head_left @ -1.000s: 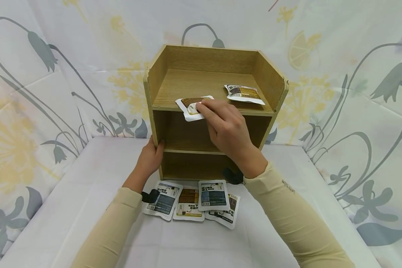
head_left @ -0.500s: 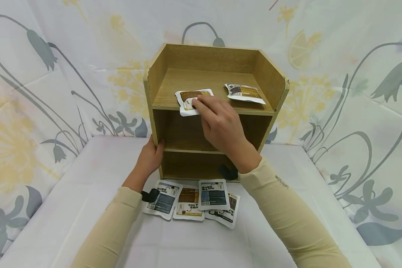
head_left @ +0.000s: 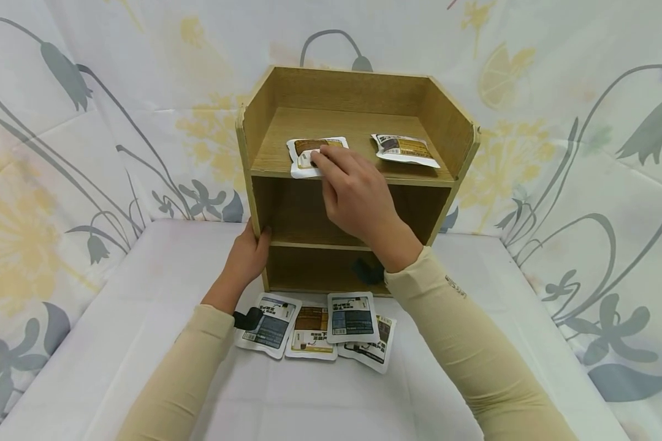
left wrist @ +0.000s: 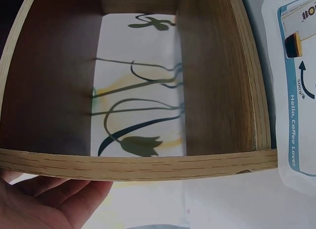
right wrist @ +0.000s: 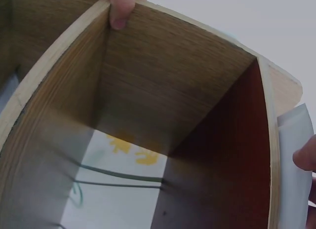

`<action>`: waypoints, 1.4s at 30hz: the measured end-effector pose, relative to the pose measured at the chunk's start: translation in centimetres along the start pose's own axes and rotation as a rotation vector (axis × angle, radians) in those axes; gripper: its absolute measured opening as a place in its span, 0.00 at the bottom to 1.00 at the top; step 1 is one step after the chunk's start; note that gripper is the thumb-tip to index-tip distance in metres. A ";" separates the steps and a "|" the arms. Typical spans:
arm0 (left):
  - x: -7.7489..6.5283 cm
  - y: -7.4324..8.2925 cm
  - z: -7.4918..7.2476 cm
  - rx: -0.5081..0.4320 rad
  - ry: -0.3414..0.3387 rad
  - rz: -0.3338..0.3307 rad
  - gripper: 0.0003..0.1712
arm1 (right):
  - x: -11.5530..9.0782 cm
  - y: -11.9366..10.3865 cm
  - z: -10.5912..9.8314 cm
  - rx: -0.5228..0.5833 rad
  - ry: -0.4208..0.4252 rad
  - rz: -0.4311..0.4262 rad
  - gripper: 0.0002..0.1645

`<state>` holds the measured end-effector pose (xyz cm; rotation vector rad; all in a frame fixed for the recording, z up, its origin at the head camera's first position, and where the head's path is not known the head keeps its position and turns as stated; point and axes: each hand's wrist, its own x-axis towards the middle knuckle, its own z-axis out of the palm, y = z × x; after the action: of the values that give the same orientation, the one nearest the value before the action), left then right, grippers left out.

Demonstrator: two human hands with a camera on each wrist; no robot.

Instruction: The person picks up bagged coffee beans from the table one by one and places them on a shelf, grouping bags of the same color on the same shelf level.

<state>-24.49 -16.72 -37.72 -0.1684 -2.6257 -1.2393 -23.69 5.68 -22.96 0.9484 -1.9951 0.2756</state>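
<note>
My right hand holds a white and brown coffee pouch by its near right edge, at the front left of the top tier of a small wooden shelf. In the right wrist view, a fingertip of this hand touches the pouch's plain underside, which lies against the board. A second coffee pouch lies on the same tier at the right. My left hand grips the shelf's left side panel, its thumb over the front edge and its other fingers along the outside.
Several coffee pouches lie on the white tabletop before the shelf: a blue-grey one at left, a brown one beside it, and another blue-grey one overlapping a dark one. Floral cloth hangs behind.
My right hand has moved the pouch back and slightly left, from in front of the top tier's edge onto that tier. My left hand keeps its grip on the side panel.
</note>
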 end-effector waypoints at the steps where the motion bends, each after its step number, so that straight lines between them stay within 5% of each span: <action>1: 0.0 0.0 0.0 0.001 0.001 -0.001 0.32 | 0.1 0.0 0.0 0.001 -0.009 0.008 0.20; 28: 0.0 0.2 -0.1 0.002 -0.023 -0.026 0.33 | 2.7 0.1 0.8 0.024 -0.218 0.184 0.23; 42: 0.1 0.0 -0.1 0.007 -0.022 -0.024 0.33 | 2.8 0.1 0.9 0.025 -0.228 0.204 0.26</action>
<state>-24.62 -16.77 -37.66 -0.1504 -2.6586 -1.2422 -25.22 3.87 -21.17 0.8221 -2.3081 0.3171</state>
